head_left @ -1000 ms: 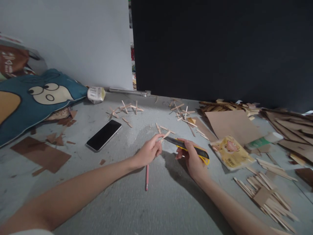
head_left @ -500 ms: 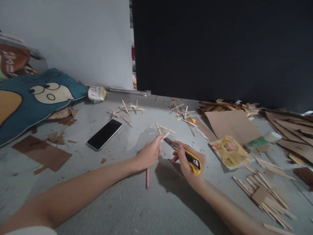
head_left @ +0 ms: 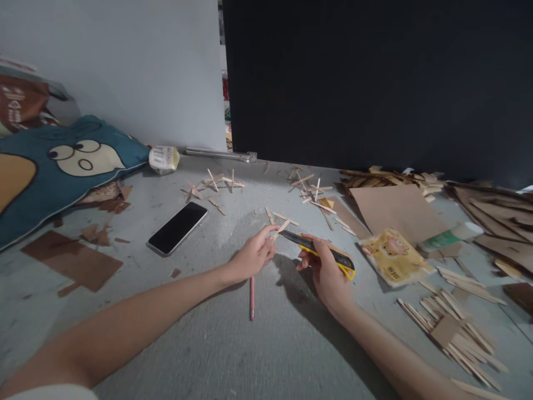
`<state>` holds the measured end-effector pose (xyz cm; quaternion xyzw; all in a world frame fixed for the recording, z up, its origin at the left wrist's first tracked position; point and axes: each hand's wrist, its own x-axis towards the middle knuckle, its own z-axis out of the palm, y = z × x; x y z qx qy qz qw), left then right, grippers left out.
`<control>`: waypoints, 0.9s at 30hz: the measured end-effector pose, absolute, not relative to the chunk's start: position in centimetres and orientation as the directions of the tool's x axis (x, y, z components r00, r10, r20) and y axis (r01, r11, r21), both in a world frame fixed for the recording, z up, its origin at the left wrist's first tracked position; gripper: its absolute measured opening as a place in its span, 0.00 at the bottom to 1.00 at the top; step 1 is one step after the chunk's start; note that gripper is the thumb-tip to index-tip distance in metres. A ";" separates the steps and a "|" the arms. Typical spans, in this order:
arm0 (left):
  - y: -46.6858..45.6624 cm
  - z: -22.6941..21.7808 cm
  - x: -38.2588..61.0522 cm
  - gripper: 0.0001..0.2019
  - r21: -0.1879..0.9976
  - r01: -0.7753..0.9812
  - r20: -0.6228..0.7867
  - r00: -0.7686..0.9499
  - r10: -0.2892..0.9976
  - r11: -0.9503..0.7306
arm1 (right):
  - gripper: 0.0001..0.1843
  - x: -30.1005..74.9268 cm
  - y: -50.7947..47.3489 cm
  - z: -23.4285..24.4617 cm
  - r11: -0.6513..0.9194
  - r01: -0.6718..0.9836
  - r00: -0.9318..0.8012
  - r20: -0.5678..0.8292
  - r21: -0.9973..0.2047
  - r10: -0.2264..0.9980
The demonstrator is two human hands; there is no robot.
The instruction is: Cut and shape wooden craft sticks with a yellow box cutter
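Between the fingertips of my left hand [head_left: 255,254] is a pale wooden stick [head_left: 284,225], its free end pointing up and to the right. My right hand [head_left: 331,275] is wrapped round a yellow and black utility knife [head_left: 325,253]. The knife's tip meets the stick close to my left fingers; whether it cuts in cannot be seen. A pink pencil [head_left: 252,300] lies on the grey surface below my left hand, its upper end hidden. Just beyond the hands lie two loose sticks [head_left: 285,219].
A phone [head_left: 178,229] lies to the left, with brown cardboard [head_left: 70,260] further out. Small stick assemblies [head_left: 225,182] stand at the back. On the right are a yellow packet [head_left: 393,256], a green and white tube [head_left: 449,236] and piled sticks [head_left: 453,328]. A blue cushion [head_left: 79,161] sits far left.
My right hand and the knife have shifted slightly right, and the knife lies at a flatter angle. The stick in my left hand has tilted a little; the left hand has barely moved.
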<state>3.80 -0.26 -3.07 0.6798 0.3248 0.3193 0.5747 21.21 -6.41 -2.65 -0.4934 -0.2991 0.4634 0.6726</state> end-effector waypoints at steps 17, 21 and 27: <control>0.2 -3.0 4.0 0.24 0.986 -0.144 0.030 0.658 0.753 0.087 | 0.19 21.0 -6.7 -3.4 0.119 -0.358 0.330 -0.006 -0.926 0.944; -0.1 -3.1 4.1 0.24 0.997 -0.080 0.051 0.600 0.799 -0.004 | 0.21 21.5 -7.1 -3.3 0.197 -0.154 0.404 0.120 -0.968 0.907; -0.3 -3.2 4.1 0.20 0.997 -0.021 0.068 0.555 0.829 -0.068 | 0.21 21.9 -7.5 -2.9 0.235 0.113 0.394 0.260 -0.965 0.882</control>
